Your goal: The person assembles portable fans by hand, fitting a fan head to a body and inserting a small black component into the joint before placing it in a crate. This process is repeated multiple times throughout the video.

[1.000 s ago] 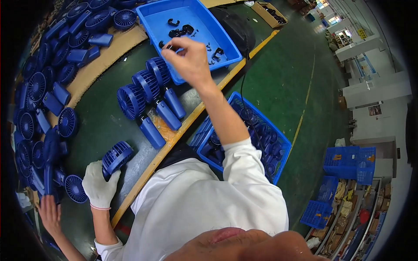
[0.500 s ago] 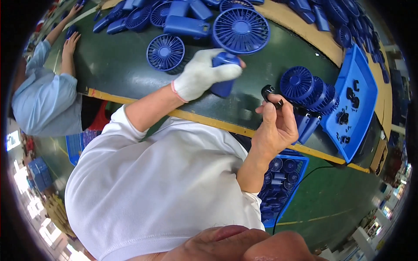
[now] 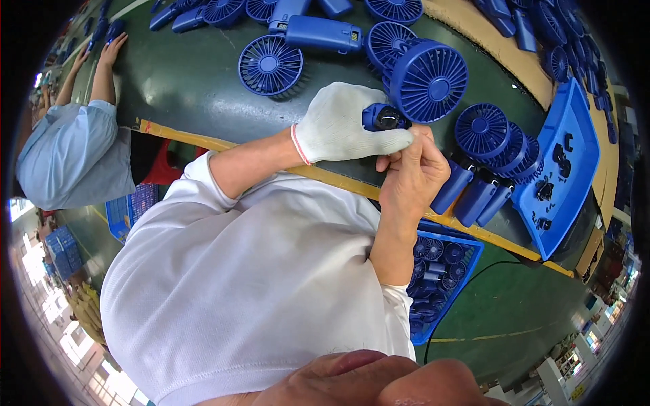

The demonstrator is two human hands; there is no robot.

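We find the left hand (image 3: 349, 125), gloved, wrapped firmly round the handle of the fan (image 3: 430, 80), which is held above the table with its round head to the upper right of the glove. The bare right hand (image 3: 416, 166) has closed the gap noted half a second ago, when it held up a black piece apart from the glove; its bent, gathered fingertips now meet the glove's thumb below the fan's head. We cannot tell what they pinch. A black part (image 3: 388, 119) shows at the handle's end. Both forearms cross the table edge (image 3: 186, 137) from the body side, wrists angled inward. To the right, three fans (image 3: 481, 128) stand in a row near the right hand, limiting sideways room; beyond them lies the tray (image 3: 575, 176) with black clips (image 3: 544, 189). On the left, we record bare tabletop (image 3: 196, 81) below and beside a loose fan (image 3: 269, 64). Under the edge sits a filled crate (image 3: 459, 289).
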